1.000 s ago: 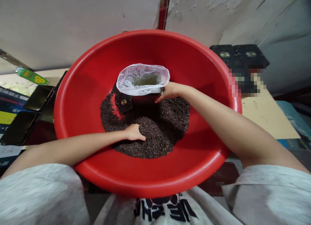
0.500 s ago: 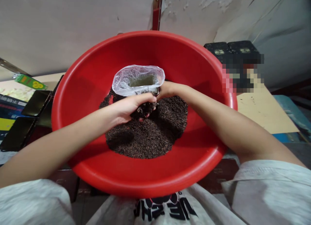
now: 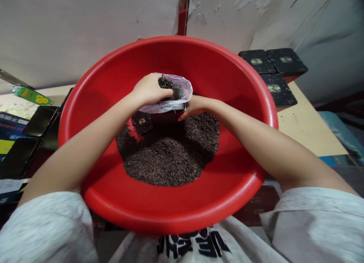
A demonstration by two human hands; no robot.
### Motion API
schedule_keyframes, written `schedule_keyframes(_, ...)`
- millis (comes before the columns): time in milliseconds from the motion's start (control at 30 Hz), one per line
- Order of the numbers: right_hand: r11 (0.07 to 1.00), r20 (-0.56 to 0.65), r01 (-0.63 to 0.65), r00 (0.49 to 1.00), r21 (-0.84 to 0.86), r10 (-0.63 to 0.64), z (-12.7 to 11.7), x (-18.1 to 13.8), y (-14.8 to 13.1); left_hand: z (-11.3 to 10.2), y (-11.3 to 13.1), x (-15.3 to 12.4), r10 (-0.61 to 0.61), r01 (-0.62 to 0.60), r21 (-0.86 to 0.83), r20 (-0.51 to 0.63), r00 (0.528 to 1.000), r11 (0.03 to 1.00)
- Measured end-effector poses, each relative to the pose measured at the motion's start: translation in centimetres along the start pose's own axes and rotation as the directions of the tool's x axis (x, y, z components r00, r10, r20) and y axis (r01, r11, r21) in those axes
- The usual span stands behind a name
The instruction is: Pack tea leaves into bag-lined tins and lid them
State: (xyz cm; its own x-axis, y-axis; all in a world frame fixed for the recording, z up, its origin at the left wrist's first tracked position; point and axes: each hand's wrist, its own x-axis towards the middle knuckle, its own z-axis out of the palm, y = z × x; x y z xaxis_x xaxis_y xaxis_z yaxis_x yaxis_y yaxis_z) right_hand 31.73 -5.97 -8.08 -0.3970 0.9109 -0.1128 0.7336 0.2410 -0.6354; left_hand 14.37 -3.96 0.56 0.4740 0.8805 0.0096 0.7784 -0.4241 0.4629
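Note:
A large red basin (image 3: 176, 204) holds a heap of dark, loose tea leaves (image 3: 167, 164). Standing in the heap is a dark tin (image 3: 166, 118), lined with a clear plastic bag (image 3: 183, 83) whose mouth is folded out over the rim. My right hand (image 3: 196, 104) grips the right side of the tin and bag. At the bag's mouth, my left hand (image 3: 152, 89) is curled round a handful of tea leaves, some showing past the thumb. A small black piece with a gold label (image 3: 143, 122) lies on the tea to the left of the tin.
Several black tins (image 3: 274, 89) with labels stand on the board at the right. More dark tins or lids (image 3: 41, 121) lie at the left, near a green and yellow packet (image 3: 33, 95). A wall (image 3: 113, 24) rises behind the basin.
My left hand has risen with tea leaves from in front of the tin to the bag's mouth, uncovering the tin's front and the black piece. My right hand stays on the tin.

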Motion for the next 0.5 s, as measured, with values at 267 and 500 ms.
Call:
schedule_keyframes(267,0.999,-0.009,-0.007,1.0,0.037,0.007,0.3,0.3,0.3,0.3,-0.5,1.3,0.073,-0.108,0.202,0.173,0.982,0.973)
schedule_keyframes(500,0.983,0.14,-0.11,0.986,0.144,0.09,-3.4,-2.1,-1.9,0.5,0.3,0.2,-0.003,-0.05,0.185,0.277,0.961,0.981)
